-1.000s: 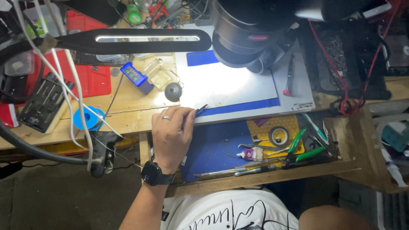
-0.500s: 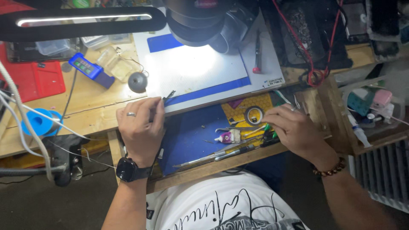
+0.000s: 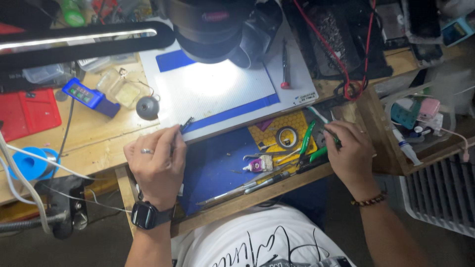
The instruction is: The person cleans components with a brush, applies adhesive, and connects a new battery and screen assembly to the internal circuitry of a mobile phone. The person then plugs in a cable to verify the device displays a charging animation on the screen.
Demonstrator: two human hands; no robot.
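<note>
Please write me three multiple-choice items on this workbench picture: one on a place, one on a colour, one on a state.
1. Where does the roll of tape lie?
A. in the open drawer, on the yellow mat
B. on the red mat
C. on the white mat under the microscope

2. What colour is the pad lining the drawer's left part?
A. green
B. blue
C. orange

3. How is the left hand placed?
A. flat inside the drawer
B. raised off the bench
C. at the bench edge, fingers pinching a small dark tool

Answers: 1 A, the roll sits on the yellow honeycomb mat in the drawer. 2 B, the pad is deep blue. 3 C, the tool's tip juts from the fingers at the white mat's edge.
</note>
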